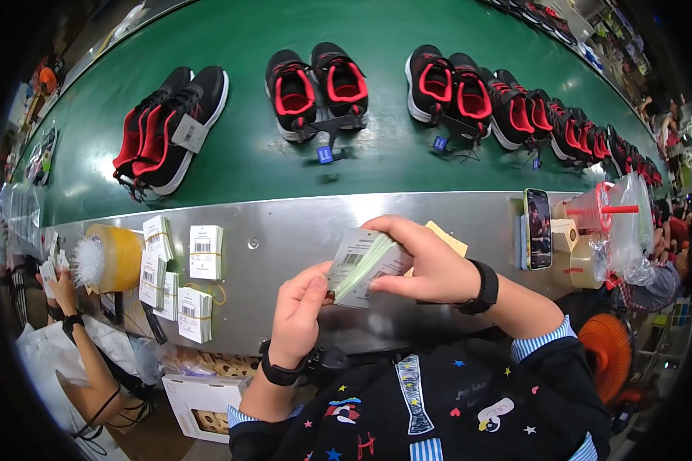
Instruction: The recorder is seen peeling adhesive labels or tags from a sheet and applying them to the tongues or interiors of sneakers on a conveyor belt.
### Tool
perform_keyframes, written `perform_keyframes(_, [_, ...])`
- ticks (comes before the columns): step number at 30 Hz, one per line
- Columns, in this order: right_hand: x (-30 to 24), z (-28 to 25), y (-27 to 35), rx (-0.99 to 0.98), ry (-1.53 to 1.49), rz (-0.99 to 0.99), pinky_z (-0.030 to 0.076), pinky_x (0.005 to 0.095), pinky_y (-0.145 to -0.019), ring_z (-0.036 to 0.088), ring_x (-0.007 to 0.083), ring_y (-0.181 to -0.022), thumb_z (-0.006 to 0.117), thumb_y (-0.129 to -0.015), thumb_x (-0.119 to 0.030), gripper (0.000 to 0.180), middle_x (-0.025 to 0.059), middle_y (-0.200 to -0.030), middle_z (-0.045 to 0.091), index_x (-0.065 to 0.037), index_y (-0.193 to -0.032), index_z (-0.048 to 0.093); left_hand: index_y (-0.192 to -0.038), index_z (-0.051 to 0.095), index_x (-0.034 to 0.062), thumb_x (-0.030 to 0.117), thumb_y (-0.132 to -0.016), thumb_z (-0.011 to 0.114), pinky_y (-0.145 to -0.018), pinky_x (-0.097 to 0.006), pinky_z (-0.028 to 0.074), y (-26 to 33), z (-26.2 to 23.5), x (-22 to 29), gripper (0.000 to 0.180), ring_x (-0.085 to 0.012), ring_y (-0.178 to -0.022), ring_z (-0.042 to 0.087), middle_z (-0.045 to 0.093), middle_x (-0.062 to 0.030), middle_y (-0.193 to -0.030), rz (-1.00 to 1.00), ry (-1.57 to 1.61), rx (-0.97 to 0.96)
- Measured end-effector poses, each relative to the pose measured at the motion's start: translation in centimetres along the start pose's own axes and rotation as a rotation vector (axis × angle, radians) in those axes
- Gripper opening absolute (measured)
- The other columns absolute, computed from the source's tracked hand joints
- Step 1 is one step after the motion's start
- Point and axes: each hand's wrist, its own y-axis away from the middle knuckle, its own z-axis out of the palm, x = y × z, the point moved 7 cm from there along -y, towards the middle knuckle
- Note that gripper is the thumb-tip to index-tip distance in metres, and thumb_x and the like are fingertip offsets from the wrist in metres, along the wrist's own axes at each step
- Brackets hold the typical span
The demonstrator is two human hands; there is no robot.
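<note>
Over the steel ledge (284, 230), both hands grip a fanned stack of barcode tags (361, 269), white with pale green edges. My left hand (296, 311) pinches its lower left corner, thumb on top. My right hand (430, 265) wraps round the upper right side, its thumb across the front. Behind the right hand a yellowish piece (447, 240) partly shows. Left of my hands lie several banded tag bundles, among them an upper bundle (205, 252) and a lower bundle (195, 315).
On the green belt (246, 165) stand black-and-red sneakers (315, 92), the leftmost pair (169, 131) bearing a tag. Yellow tape rolls (119, 257) sit left, near a co-worker's hand (63, 288). Right are a propped phone (539, 229) and a plastic cup (592, 206); below, an orange fan (603, 355).
</note>
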Motion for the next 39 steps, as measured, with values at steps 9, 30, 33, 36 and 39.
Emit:
perform_keyframes(9, [1.2,-0.2,0.7,0.194,0.51,-0.328,0.041,0.0358,-0.069,0.048,0.0274,-0.084,0.064,-0.063,-0.012,0.034,0.01,-0.084,0.048,-0.002,-0.091,0.047,-0.094,0.053,0.0009,-0.001,-0.064,0.053,-0.067,-0.037,0.044,-0.7,4.7,2.9,0.031,-0.0331,-0.077,0.056,0.057,-0.0149,-0.084,0.372,-1.281,0.051])
perform_keyframes(30, [4.0,-0.8,0.4,0.228,0.141,-0.259,0.042,0.0402,-0.073,0.052,0.0332,-0.085,0.058,-0.07,-0.008,0.03,0.0158,-0.087,0.052,-0.001,-0.096,0.045,-0.095,0.052,-0.0053,0.013,-0.09,0.042,-0.07,-0.024,0.043,-1.7,0.5,-0.8,0.022,-0.0103,-0.077,0.053,0.057,-0.0069,-0.088,0.176,-0.423,0.225])
perform_keyframes(33, [3.3,-1.6,0.8,0.231,0.027,-0.273,0.041,0.0402,-0.074,0.052,0.0348,-0.087,0.058,-0.07,-0.007,0.032,0.0171,-0.09,0.053,-0.001,-0.1,0.045,-0.093,0.052,-0.0035,0.014,-0.09,0.043,-0.07,-0.025,0.044,-2.0,0.3,-1.1,0.02,-0.0111,-0.077,0.054,0.057,-0.0076,-0.089,0.207,-0.373,0.144])
perform_keyframes(36, [3.5,-1.8,0.9,0.218,-0.012,-0.265,0.041,0.0395,-0.075,0.051,0.0347,-0.09,0.057,-0.073,-0.007,0.037,0.0153,-0.097,0.052,-0.002,-0.107,0.044,-0.091,0.052,-0.0017,0.015,-0.09,0.045,-0.071,-0.024,0.045,-2.1,0.5,-1.5,0.018,-0.0121,-0.077,0.055,0.057,-0.0075,-0.087,0.207,-0.211,0.204])
perform_keyframes(39, [3.6,-2.2,1.0,0.208,-0.048,-0.254,0.041,0.0394,-0.075,0.052,0.0345,-0.089,0.056,-0.073,-0.008,0.034,0.0155,-0.095,0.053,-0.002,-0.105,0.045,-0.084,0.053,-0.0002,0.017,-0.089,0.047,-0.066,-0.022,0.041,-1.9,1.1,-1.9,0.019,-0.009,-0.072,0.052,0.057,-0.0042,-0.079,0.164,-0.019,0.395])
